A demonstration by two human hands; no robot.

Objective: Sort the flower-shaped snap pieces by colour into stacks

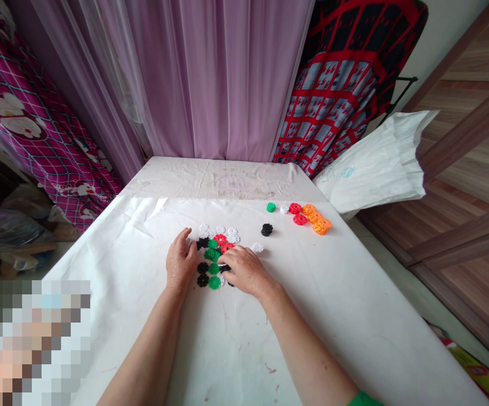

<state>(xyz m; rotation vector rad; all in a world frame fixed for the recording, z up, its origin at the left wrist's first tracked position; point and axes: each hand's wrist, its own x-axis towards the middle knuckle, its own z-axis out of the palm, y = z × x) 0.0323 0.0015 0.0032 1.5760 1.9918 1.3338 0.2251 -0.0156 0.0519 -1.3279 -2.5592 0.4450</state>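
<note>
Plastic snowflake discs with notched edges lie in close rows on the white-covered table (244, 361). White discs (233, 232) form the far row, with red discs (220, 241) just nearer. Green discs (214, 282) run down the middle, and black discs (202, 280) sit at the left. My left hand (180, 259) rests beside the left edge of the rows, fingers apart, its thumb close to a black disc. Over the right side, my right hand (246, 270) bends its fingers around a black snowflake disc (224, 268), hiding some discs below.
Farther right stand a black stack (267, 229), a green stack (271, 207), red stacks (299, 219) and orange stacks (320, 224). A white disc (257, 247) lies beyond my right hand. A white bag (375, 163) hangs at the table's right edge; purple curtains (223, 79) hang behind.
</note>
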